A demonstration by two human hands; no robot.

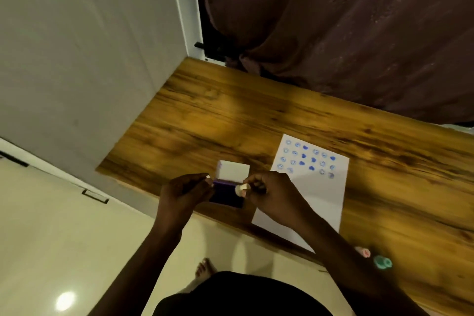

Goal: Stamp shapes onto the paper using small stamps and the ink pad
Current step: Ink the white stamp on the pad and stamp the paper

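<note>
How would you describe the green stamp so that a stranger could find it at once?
Start at the white paper on the wooden table and follow its near edge rightwards. Two small stamps lie there; the green stamp is the rounder, teal one, farther right than the pink stamp.

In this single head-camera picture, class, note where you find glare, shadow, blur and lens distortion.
Head view: a bright glare spot on the glossy cream floor; dim, warm light with soft shadows over the wooden table; wide-angle bending of the white door frame; the blue stamped prints on the white paper sheet look soft and slightly blurred.
</note>
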